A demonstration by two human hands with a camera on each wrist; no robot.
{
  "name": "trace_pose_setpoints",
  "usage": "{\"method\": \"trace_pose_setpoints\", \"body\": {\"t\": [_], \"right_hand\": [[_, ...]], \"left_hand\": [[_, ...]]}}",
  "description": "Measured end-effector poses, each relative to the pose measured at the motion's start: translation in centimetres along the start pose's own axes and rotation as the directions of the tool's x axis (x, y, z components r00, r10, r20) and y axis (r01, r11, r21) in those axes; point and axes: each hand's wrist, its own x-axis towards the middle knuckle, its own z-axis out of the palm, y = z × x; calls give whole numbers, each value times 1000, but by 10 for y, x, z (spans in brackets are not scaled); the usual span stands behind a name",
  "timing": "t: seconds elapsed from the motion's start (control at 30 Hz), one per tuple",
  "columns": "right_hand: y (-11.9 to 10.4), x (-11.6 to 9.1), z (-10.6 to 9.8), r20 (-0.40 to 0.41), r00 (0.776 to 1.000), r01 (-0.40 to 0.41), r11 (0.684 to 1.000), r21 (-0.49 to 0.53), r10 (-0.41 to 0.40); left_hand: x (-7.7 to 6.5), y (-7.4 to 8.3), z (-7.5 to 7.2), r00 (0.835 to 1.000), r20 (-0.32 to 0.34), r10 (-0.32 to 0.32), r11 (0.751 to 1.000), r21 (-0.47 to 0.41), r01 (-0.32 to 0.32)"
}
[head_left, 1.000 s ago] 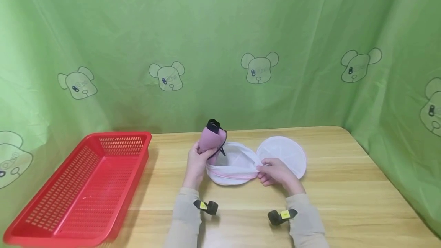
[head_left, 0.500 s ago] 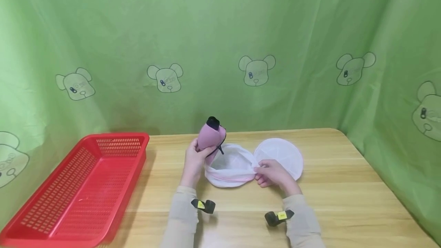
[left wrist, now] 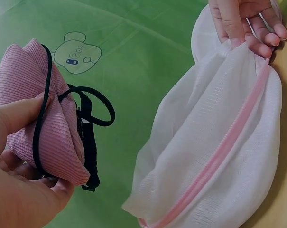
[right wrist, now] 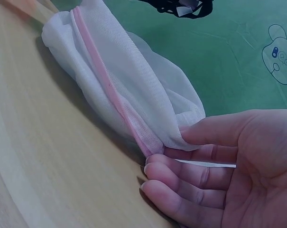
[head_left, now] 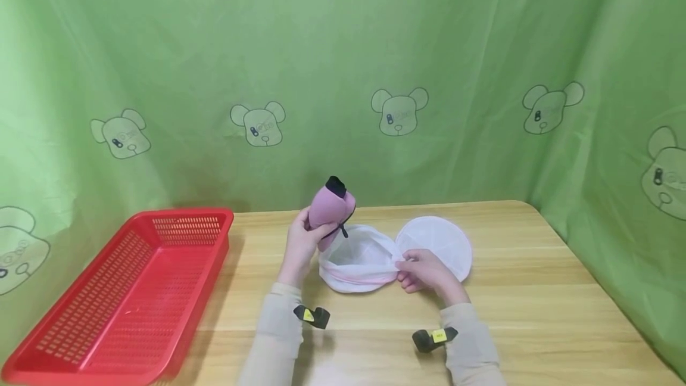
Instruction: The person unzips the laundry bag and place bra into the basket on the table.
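Note:
My left hand (head_left: 301, 243) holds a folded pink ribbed cloth item (left wrist: 53, 114) with black straps, black edging and a black cord loop (left wrist: 103, 107). Thumb on one side and fingers beneath, it keeps the item raised above the left side of a white mesh laundry bag (head_left: 364, 279) with a pink zip (left wrist: 228, 142). The bag's round mouth gapes upward on the table. At its right edge my right hand (head_left: 426, 270) pinches the mesh between thumb and fingers, the other fingers loosely bent below. A round white mesh panel (head_left: 442, 243) lies just behind that hand.
A red perforated plastic basket (head_left: 214, 267) stands on the left of the wooden table (head_left: 557, 314). Behind and around hangs a green curtain (head_left: 332, 34) printed with bear heads. Each sleeve carries a black wrist camera (head_left: 426, 339).
My left hand has lifted the pink item slightly up and away from the bag's mouth, tilting it a little. The right hand keeps its pinch on the bag's edge.

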Motion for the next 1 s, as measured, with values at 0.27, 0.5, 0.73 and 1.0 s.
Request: {"method": "trace_pose_setpoints", "body": {"t": [0.27,0.5,0.73,1.0], "right_hand": [[1,2,1,15,1000,10,1000,4,-10],[2,1,0,2,1000,13,1000,15,-13],[0,-1,-1,11,1000,8,1000,16,-8],[0,1,-1,11,1000,6,1000,13,-6]], "left_hand": [[-2,10,-4,1000,-4,12,999,41,-12],[-1,18,-9,1000,-7,28,998,65,-27],[0,24,-18,998,-31,61,991,119,-57],[-1,31,-30,997,-47,64,983,173,-55]]}}
